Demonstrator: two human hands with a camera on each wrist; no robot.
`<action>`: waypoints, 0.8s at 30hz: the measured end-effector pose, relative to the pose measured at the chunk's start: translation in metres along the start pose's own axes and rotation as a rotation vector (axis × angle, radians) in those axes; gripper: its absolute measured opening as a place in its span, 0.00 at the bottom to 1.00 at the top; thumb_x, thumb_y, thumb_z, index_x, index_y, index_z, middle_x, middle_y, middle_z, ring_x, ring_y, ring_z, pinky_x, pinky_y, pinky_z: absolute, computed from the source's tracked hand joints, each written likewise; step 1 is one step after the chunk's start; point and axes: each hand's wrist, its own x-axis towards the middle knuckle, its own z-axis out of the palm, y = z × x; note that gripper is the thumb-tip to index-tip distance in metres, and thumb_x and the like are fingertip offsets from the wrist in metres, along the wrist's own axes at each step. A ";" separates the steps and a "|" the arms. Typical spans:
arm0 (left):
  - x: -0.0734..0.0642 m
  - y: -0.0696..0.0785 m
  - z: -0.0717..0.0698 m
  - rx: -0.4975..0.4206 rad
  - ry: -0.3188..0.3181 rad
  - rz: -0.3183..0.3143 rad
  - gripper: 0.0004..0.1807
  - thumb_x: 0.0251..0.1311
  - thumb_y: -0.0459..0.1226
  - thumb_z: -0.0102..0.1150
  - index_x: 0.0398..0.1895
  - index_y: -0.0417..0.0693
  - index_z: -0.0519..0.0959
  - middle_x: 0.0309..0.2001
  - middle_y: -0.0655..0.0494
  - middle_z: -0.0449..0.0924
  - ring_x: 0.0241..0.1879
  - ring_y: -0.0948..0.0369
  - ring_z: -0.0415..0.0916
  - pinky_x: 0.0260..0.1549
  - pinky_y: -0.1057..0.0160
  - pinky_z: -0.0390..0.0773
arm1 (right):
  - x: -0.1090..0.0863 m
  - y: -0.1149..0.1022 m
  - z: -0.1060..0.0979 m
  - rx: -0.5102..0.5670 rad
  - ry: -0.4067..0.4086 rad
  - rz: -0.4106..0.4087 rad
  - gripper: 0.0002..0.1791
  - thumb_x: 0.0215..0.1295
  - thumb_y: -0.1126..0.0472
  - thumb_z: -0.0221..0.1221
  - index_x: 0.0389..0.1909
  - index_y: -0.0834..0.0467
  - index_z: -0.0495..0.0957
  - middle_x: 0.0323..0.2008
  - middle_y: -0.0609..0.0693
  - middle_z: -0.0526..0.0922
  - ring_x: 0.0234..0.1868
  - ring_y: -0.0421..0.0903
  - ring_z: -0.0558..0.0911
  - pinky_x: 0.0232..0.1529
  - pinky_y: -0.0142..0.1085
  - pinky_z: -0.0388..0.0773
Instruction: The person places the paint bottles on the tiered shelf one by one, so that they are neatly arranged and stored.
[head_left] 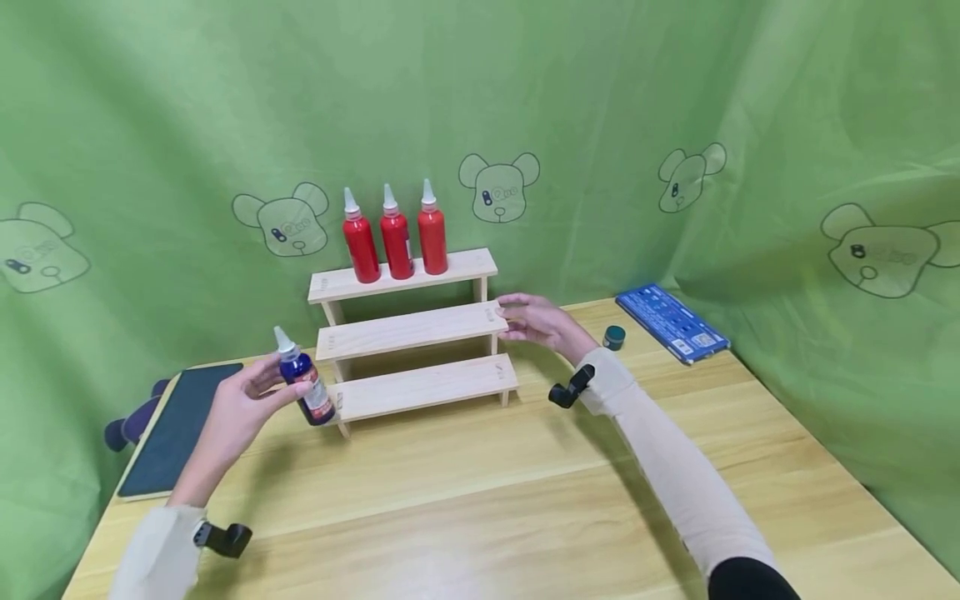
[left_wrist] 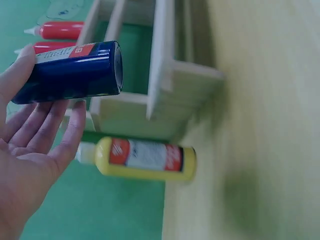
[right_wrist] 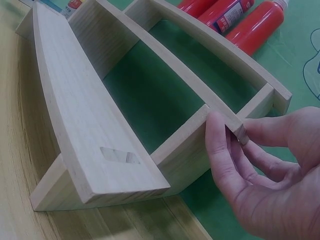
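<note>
My left hand [head_left: 238,408] holds a blue bottle [head_left: 307,392] with a pointed white nozzle, thumb on one side and fingers on the other. The bottle is beside the left end of a three-step wooden rack [head_left: 412,330], raised off the table in the left wrist view. With my right hand [head_left: 546,323] I grip the right end of the rack's middle step; in the right wrist view the thumb and fingers [right_wrist: 223,155] lie around that end. Three red bottles [head_left: 397,247] with white nozzles stand on the top step. A yellow bottle [left_wrist: 145,159] stands near the rack's left side.
At the table's left lies a dark board [head_left: 178,433], with a purple object [head_left: 138,421] past it. On the right are a small dark green jar [head_left: 613,337] and a blue box [head_left: 671,322]. A green curtain [head_left: 585,100] hangs behind the table [head_left: 480,500].
</note>
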 end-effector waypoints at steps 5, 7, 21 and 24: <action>0.015 0.021 0.002 -0.077 0.001 -0.026 0.35 0.67 0.43 0.71 0.73 0.45 0.69 0.59 0.64 0.83 0.61 0.66 0.77 0.62 0.68 0.78 | -0.001 0.000 -0.001 -0.011 0.000 0.001 0.29 0.79 0.70 0.51 0.77 0.66 0.59 0.42 0.53 0.81 0.33 0.44 0.85 0.54 0.37 0.87; 0.022 0.031 0.003 -0.098 -0.008 -0.016 0.34 0.66 0.43 0.72 0.72 0.46 0.70 0.60 0.63 0.82 0.63 0.61 0.77 0.67 0.58 0.77 | -0.001 0.000 -0.002 -0.020 -0.001 -0.002 0.29 0.79 0.70 0.51 0.77 0.66 0.59 0.42 0.53 0.82 0.33 0.44 0.85 0.54 0.38 0.87; 0.081 0.076 0.040 -0.176 -0.076 0.139 0.33 0.64 0.44 0.74 0.70 0.52 0.74 0.64 0.53 0.78 0.63 0.55 0.76 0.68 0.46 0.73 | -0.001 0.000 -0.003 -0.004 0.002 -0.016 0.29 0.79 0.71 0.51 0.77 0.66 0.59 0.40 0.53 0.81 0.32 0.44 0.85 0.44 0.33 0.88; 0.090 0.080 0.050 -0.208 -0.093 0.130 0.35 0.63 0.44 0.74 0.72 0.50 0.73 0.65 0.51 0.77 0.64 0.53 0.76 0.69 0.45 0.73 | -0.001 0.001 -0.003 -0.021 0.008 -0.001 0.29 0.79 0.71 0.52 0.77 0.65 0.60 0.39 0.52 0.80 0.31 0.44 0.86 0.47 0.34 0.88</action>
